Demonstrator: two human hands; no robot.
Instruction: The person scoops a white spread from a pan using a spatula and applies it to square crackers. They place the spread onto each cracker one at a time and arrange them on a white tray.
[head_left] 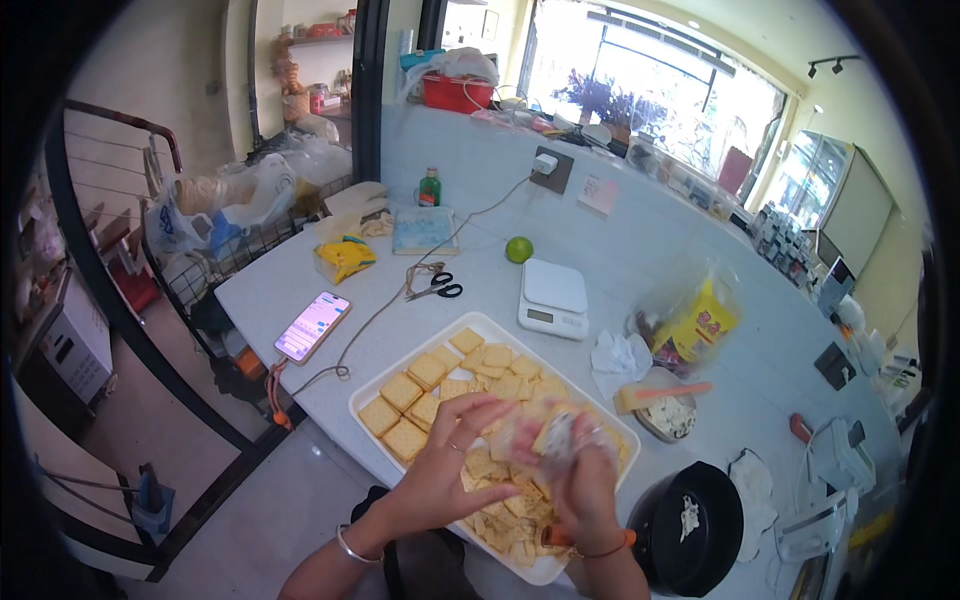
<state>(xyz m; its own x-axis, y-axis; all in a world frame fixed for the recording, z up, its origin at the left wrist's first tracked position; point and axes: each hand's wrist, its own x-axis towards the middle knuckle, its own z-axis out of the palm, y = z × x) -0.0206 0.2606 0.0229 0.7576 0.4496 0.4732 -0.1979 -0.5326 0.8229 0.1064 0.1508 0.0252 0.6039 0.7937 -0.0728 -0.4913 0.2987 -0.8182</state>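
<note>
**Both hands over the cracker tray**

Your right hand [580, 470] is curled closed around a clear wrapper [560, 440] with crackers inside, lifted just above the white tray [372, 392]. Your left hand [450, 460] is spread open, fingers loose, reaching toward that wrapper and holding nothing itself; it seems placed to steady or peel the packet. Square crackers [428, 370] lie in neat rows at the tray's far-left end and in a looser heap beneath your hands. The tray's near corner overhangs the counter's edge, so there is little room toward you. To your right sit a black round pan [690, 530] and a small bowl of filling [668, 415]; beyond the tray, a white kitchen scale [553, 298], a lime [518, 249], scissors [436, 288] and a phone [312, 326] leave open counter between them
</note>
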